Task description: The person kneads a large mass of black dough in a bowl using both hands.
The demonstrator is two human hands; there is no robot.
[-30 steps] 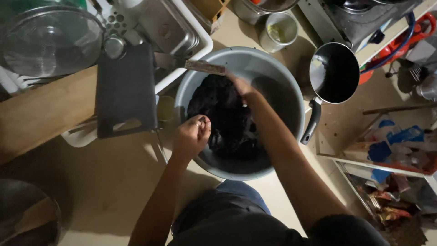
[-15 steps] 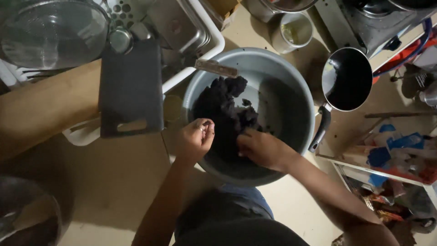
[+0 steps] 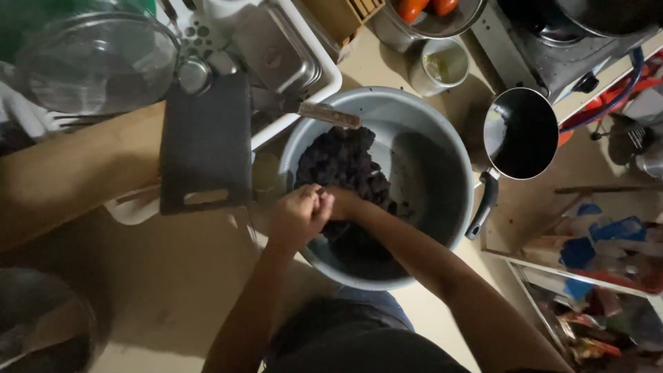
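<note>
A large grey basin (image 3: pixel 435 138) stands on the floor below me with a heap of dark, lumpy pieces (image 3: pixel 342 162) piled on its left side. My left hand (image 3: pixel 298 214) is closed in a fist at the basin's near-left rim, pinching something small that I cannot make out. My right hand (image 3: pixel 343 204) presses against the left hand, its fingers curled around the same spot, just over the dark heap. A wooden-handled tool (image 3: pixel 330 115) rests across the basin's far rim.
A dark cutting board (image 3: pixel 206 141) leans on a white dish rack (image 3: pixel 290 76) left of the basin. A black frying pan (image 3: pixel 519 135) sits to the right, a small metal cup (image 3: pixel 438 65) behind. A glass lid (image 3: pixel 97 62) lies far left; cluttered shelves are at the right.
My right hand has drawn back from the far side of the heap and now meets my left hand at the near rim. The view has shifted slightly.
</note>
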